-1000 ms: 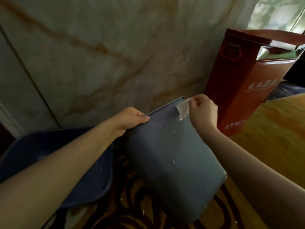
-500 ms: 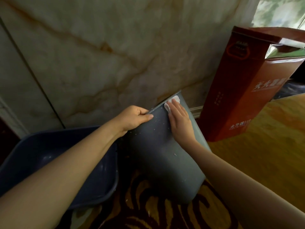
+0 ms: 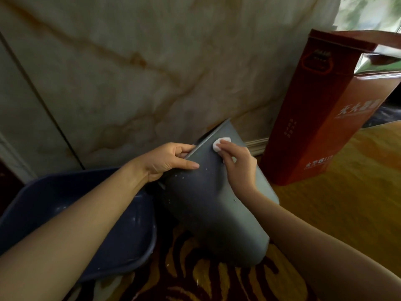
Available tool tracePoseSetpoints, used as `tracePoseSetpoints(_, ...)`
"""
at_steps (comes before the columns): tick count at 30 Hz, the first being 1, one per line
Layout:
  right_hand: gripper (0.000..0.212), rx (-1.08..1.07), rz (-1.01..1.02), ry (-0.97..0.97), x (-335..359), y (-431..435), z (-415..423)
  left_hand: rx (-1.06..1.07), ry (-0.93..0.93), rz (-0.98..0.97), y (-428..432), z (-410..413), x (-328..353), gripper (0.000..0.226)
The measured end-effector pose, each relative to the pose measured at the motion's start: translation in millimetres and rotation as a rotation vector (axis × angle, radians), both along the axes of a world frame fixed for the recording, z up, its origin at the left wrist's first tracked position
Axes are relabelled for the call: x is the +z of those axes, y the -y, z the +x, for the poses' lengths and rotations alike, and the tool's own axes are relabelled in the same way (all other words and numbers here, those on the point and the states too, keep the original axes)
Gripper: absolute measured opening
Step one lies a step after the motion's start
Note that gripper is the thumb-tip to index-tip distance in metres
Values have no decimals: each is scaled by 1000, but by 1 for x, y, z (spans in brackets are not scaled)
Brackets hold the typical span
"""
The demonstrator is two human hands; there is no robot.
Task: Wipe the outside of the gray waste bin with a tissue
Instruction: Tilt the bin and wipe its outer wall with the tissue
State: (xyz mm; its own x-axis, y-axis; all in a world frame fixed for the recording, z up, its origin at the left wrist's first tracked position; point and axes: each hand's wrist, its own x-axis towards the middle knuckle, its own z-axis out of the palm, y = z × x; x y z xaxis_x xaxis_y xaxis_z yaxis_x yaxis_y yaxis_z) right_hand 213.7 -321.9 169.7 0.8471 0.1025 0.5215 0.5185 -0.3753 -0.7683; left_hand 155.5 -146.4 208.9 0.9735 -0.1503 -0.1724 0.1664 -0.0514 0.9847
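A dark blue basin (image 3: 121, 231) is seen at the left; the left hand (image 3: 167, 161) is clamped on the rim of the gray waste bin (image 3: 214, 205). The bin is tilted on a striped carpet (image 3: 195, 279), long axis sloping, mouth pointed toward the marble wall (image 3: 152, 72), base toward the viewer; a white tissue (image 3: 219, 144) is pinched by the right hand (image 3: 237, 161) and pressed near the rim; a red box (image 3: 321, 118) stands at the right.

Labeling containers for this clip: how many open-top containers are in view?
3. The gray waste bin is tilted at center, held by both hands. A dark blue tub sits left of it. A red paper bag stands by the wall, right. Others may lie off frame.

Tilted gray bin (image 3: 208, 209), tissue (image 3: 219, 144) near rim
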Motion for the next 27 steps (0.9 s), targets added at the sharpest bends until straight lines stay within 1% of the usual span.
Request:
tracePoseSetpoints(1,17,-19,93,-73,6,-4,-1,-17,7,-4,0,0,0,41)
tracePoseSetpoints(2,17,-4,137,-56,12,-8,-4,-34,16,-5,0,0,-1,42)
tracePoseSetpoints(3,17,42,122,44,16,-13,-9,-45,25,1,0,0,-1,42)
tracePoseSetpoints(5,18,190,26,271,18,-21,-23,-41,52,42,2,0,-1,37)
tracePoseSetpoints(6,19,233,-17,336,17,-22,-28,-36,67,65,3,0,0,34)
tracePoseSetpoints(8,19,212,-65,386,17,-19,-24,-42,70,62,5,1,0,34)
tracePoseSetpoints(9,19,154,-71,379,18,-16,-16,-56,56,38,5,1,1,39)
tracePoseSetpoints(11,18,36,-67,289,20,-7,-2,-86,20,-3,5,1,1,48)
tracePoseSetpoints(13,18,-8,-55,216,21,-1,6,-91,9,-15,5,1,1,50)
tracePoseSetpoints(16,17,31,-94,273,15,-3,-3,-92,15,-29,4,2,0,45)
tracePoseSetpoints(19,17,166,-120,365,3,-8,-25,-100,41,-24,2,0,-1,37)
tracePoseSetpoints(21,16,230,-123,388,-3,-10,-33,-110,48,-34,1,-1,-1,35)
tracePoseSetpoints(23,16,228,-136,399,-2,-8,-27,-108,46,-32,1,0,-2,36)
tracePoseSetpoints(25,13,122,-111,339,2,-6,-9,-94,25,-51,2,0,-2,40)
tracePoseSetpoints(27,11,-39,-67,169,8,-4,14,-87,4,-56,2,0,-2,44)
